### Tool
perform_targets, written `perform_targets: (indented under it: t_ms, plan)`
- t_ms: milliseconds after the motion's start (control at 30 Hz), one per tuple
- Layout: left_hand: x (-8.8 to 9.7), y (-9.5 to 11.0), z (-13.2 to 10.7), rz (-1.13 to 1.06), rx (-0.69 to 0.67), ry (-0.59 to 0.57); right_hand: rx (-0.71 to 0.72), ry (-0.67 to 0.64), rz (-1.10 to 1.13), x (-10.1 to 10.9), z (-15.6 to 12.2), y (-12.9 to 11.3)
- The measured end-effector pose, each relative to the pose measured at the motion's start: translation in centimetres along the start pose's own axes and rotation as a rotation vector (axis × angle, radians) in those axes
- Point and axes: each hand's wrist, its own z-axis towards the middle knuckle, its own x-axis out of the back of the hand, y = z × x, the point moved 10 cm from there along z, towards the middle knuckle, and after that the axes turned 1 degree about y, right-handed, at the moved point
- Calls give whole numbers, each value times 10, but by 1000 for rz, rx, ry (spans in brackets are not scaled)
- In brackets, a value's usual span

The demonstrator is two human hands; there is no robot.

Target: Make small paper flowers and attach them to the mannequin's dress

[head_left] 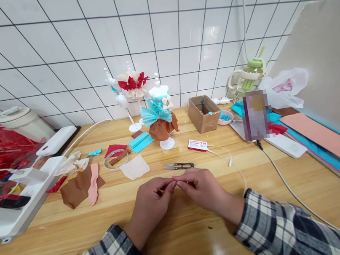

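My left hand (153, 198) and my right hand (199, 187) meet fingertip to fingertip above the table, each closed in a pinch. Whatever lies between the fingers is hidden or too small to make out. Just beyond them are black thread snips (179, 166), with a pale paper piece (135, 167) to their left. Farther back stands a small white mannequin (158, 91), dressed in a turquoise pleated fan (156, 114), a pale pink bow (166, 102) and a brown ruffled skirt (163, 127).
On the left lie brown paper (76, 188), a pink strip (94, 185), a tape roll (108, 165) and a power strip (24, 204). A cardboard box (205, 118) and a red-and-white card (197, 145) are right of centre. Cables (289, 184) cross the right side.
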Motion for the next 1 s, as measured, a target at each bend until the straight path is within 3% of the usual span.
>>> perform_targets:
  t_ms: [233,433,700,1000]
  plan:
    - [1,-7,1,-142,159,39,163,-16,-258,-3,-8,-27]
    - [-3,-11,3,-318,237,-23,182,-60,-294,-6,-8,-23]
    - [-11,-17,-1,-377,276,-87,132,-40,-234,0,-6,-17]
    - [-14,-17,-3,-389,197,-127,109,-18,-166,3,-4,-13]
